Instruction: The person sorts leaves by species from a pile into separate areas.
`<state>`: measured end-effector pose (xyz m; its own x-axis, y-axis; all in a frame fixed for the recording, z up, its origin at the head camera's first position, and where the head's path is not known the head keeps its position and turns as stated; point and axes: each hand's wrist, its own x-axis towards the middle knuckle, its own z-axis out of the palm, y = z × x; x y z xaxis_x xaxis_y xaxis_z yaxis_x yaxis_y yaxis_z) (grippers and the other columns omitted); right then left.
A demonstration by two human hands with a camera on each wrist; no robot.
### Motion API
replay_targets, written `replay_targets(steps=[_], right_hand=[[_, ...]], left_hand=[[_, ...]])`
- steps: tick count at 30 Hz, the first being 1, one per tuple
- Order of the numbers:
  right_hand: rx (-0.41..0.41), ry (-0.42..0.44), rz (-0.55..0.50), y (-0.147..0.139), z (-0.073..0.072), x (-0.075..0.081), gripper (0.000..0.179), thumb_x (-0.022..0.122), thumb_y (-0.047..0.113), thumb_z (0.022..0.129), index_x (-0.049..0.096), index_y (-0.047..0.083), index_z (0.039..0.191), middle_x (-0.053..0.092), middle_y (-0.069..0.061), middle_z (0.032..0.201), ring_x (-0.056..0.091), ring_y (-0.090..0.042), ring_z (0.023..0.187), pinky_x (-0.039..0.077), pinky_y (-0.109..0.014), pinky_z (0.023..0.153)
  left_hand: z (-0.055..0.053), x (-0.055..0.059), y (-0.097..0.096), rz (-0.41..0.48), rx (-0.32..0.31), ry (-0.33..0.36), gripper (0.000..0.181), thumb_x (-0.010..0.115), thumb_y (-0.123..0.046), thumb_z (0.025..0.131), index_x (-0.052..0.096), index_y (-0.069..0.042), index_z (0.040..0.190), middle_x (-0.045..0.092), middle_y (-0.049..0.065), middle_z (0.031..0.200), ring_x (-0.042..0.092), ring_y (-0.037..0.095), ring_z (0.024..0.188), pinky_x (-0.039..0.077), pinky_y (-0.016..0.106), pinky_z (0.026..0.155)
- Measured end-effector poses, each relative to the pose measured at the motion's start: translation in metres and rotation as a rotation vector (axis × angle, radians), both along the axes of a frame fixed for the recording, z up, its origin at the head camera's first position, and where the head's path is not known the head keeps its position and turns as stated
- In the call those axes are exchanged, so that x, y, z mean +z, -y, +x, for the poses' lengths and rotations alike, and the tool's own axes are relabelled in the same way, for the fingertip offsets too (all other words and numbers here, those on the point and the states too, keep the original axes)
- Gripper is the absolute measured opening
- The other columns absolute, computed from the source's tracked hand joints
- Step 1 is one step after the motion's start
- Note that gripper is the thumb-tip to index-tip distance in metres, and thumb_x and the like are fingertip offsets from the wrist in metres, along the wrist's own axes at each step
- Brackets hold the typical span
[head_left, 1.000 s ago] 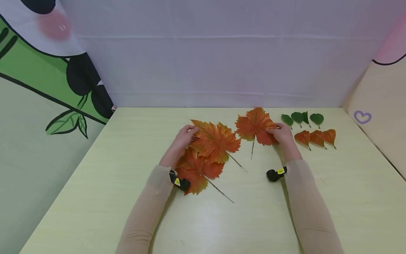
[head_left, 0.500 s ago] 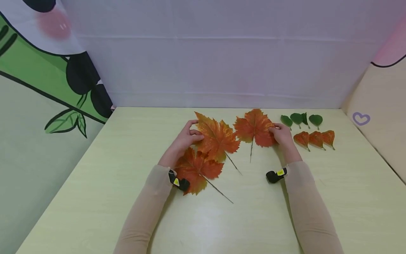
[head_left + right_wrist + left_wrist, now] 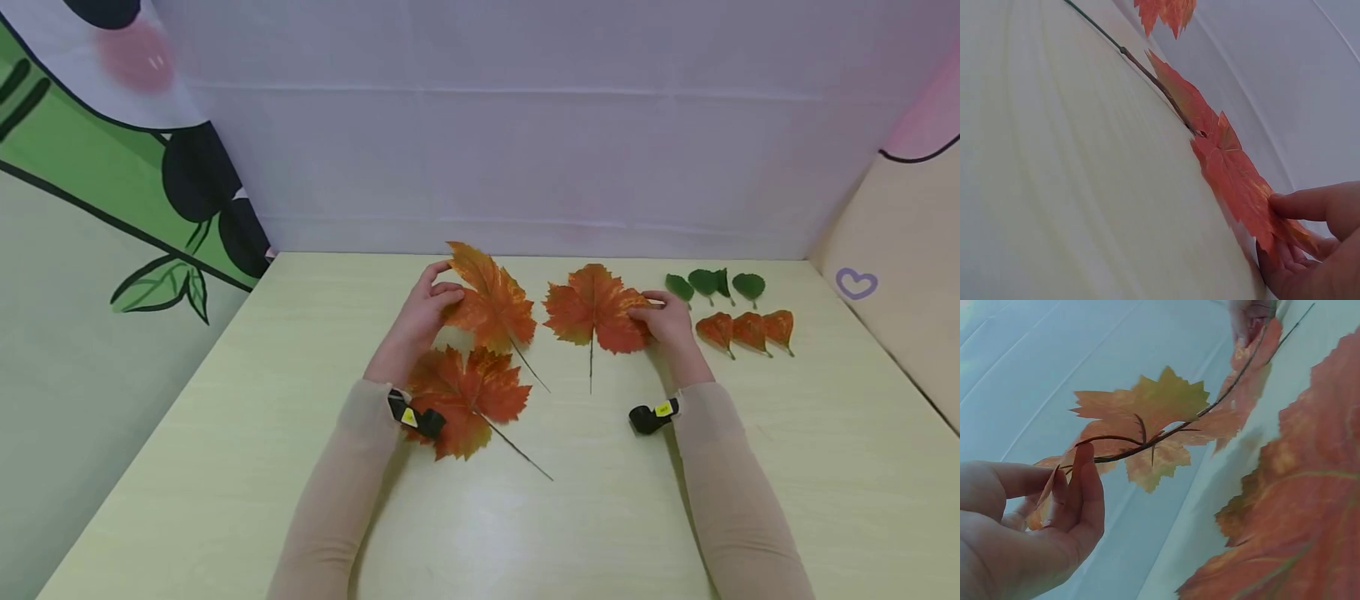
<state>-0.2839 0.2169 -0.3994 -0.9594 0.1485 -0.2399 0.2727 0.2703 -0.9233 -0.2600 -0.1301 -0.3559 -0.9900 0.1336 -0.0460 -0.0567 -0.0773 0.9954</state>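
My left hand (image 3: 425, 312) pinches the left edge of an orange maple leaf (image 3: 495, 307), which tilts up off the table with its thin stem pointing down to the right. In the left wrist view this leaf (image 3: 1147, 419) shows its underside and dark stem, and its edge lies between thumb and fingers. With my right hand (image 3: 666, 321) I pinch the right edge of another orange maple leaf (image 3: 591, 304), its stem toward me; the right wrist view shows the leaf (image 3: 1229, 169) low over the table. A third maple leaf (image 3: 480, 400) lies flat below my left hand, partly covered by the wrist camera.
Several small green leaves (image 3: 703, 282) lie in a row at the back right of the table (image 3: 225, 467). Just in front of them is a row of three small orange leaves (image 3: 750, 331). A pale cloth wall (image 3: 525, 167) stands behind the table's back edge.
The leaf in my left hand has risen and moved left, off the flat one, and it tilts more. The leaf in my right hand has shifted slightly left and nearer me.
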Motion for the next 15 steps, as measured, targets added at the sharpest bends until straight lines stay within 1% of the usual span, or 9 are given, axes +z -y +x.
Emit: replay_targets(steps=[3, 6, 9, 12, 14, 15], right_hand=[[-0.002, -0.002, 0.001, 0.001, 0.001, -0.001, 0.056, 0.058, 0.011, 0.088, 0.034, 0.004, 0.139, 0.043, -0.014, 0.121, 0.052, -0.002, 0.069, 0.046, -0.019, 0.06], [-0.009, 0.003, 0.0, 0.001, 0.0, -0.001, 0.056, 0.057, 0.012, 0.088, 0.034, 0.004, 0.139, 0.043, -0.015, 0.122, 0.053, -0.004, 0.071, 0.046, -0.018, 0.059], [-0.017, 0.002, 0.011, 0.001, -0.001, -0.001, 0.055, 0.058, 0.013, 0.088, 0.035, 0.004, 0.138, 0.042, -0.019, 0.128, 0.052, -0.01, 0.083, 0.046, -0.016, 0.06], [-0.017, 0.0, 0.029, 0.001, -0.001, -0.001, 0.055, 0.057, 0.016, 0.089, 0.036, 0.003, 0.138, 0.04, -0.021, 0.132, 0.051, -0.019, 0.097, 0.046, -0.015, 0.062], [-0.016, 0.002, 0.038, 0.0, -0.002, -0.002, 0.054, 0.056, 0.017, 0.089, 0.036, 0.004, 0.138, 0.039, -0.02, 0.134, 0.05, -0.023, 0.103, 0.046, -0.015, 0.063], [-0.015, 0.001, 0.051, 0.0, -0.002, -0.003, 0.054, 0.056, 0.017, 0.089, 0.037, 0.004, 0.138, 0.039, -0.02, 0.135, 0.049, -0.022, 0.103, 0.045, -0.016, 0.064]], left_hand=[[-0.004, 0.006, 0.008, 0.065, 0.052, 0.018, 0.051, 0.049, -0.003, 0.092, 0.028, -0.009, 0.138, 0.057, -0.002, 0.088, 0.057, 0.009, 0.076, 0.046, 0.021, 0.07], [-0.008, 0.009, 0.018, 0.126, 0.103, 0.038, 0.05, 0.052, -0.004, 0.091, 0.032, -0.006, 0.136, 0.061, -0.004, 0.083, 0.058, 0.008, 0.071, 0.047, 0.021, 0.066], [-0.013, 0.012, 0.028, 0.183, 0.144, 0.068, 0.046, 0.053, -0.003, 0.09, 0.036, -0.003, 0.133, 0.063, -0.004, 0.079, 0.059, 0.007, 0.067, 0.047, 0.021, 0.063], [-0.019, 0.013, 0.039, 0.192, 0.191, 0.094, 0.041, 0.055, -0.005, 0.089, 0.041, -0.004, 0.127, 0.061, -0.004, 0.08, 0.059, 0.007, 0.067, 0.048, 0.02, 0.061], [-0.024, 0.014, 0.046, 0.182, 0.219, 0.108, 0.037, 0.056, -0.006, 0.088, 0.044, -0.005, 0.124, 0.06, -0.003, 0.082, 0.059, 0.007, 0.068, 0.048, 0.02, 0.06], [-0.026, 0.015, 0.05, 0.185, 0.231, 0.115, 0.036, 0.056, -0.006, 0.088, 0.044, -0.005, 0.123, 0.059, -0.003, 0.084, 0.059, 0.007, 0.068, 0.048, 0.019, 0.06]])
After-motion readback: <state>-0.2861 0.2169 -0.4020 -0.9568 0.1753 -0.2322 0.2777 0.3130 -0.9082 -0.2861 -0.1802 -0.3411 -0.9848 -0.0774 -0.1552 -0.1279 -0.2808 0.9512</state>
